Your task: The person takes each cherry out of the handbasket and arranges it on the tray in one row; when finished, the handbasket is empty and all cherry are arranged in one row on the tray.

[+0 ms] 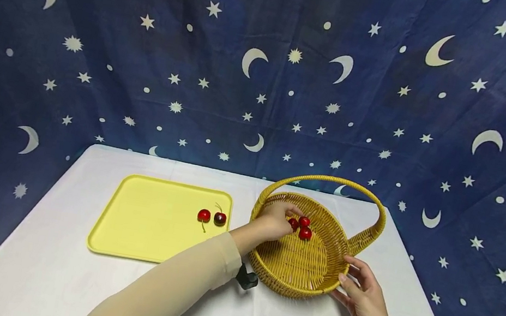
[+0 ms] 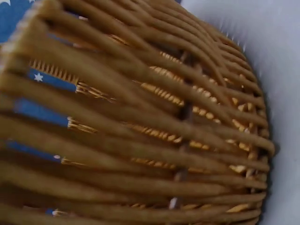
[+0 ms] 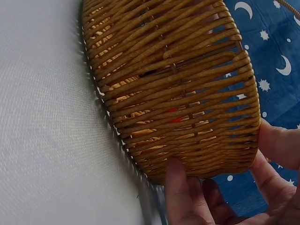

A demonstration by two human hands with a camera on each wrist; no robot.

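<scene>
A round woven basket [image 1: 299, 273] with a tall arched handle stands right of the middle in the head view. My left hand [image 1: 275, 219] reaches over its left rim and holds a dark red cherry [image 1: 293, 224] between thumb and fingers. Two more cherries, an upper one [image 1: 305, 221] and a lower one [image 1: 305, 233], lie against it inside the basket. At the right rim, my right hand [image 1: 363, 294] grips the basket, with fingers [image 3: 177, 187] on its outer wall in the right wrist view. The left wrist view holds only the blurred basket side [image 2: 140, 108]; the hand is hidden there.
A yellow tray [image 1: 149, 219] lies to the left on the white table [image 1: 42, 268]. Near its right edge are a red cherry [image 1: 204, 215] and a darker cherry [image 1: 220, 219], both with stems. A blue curtain [image 1: 266, 72] with moons and stars hangs behind the table.
</scene>
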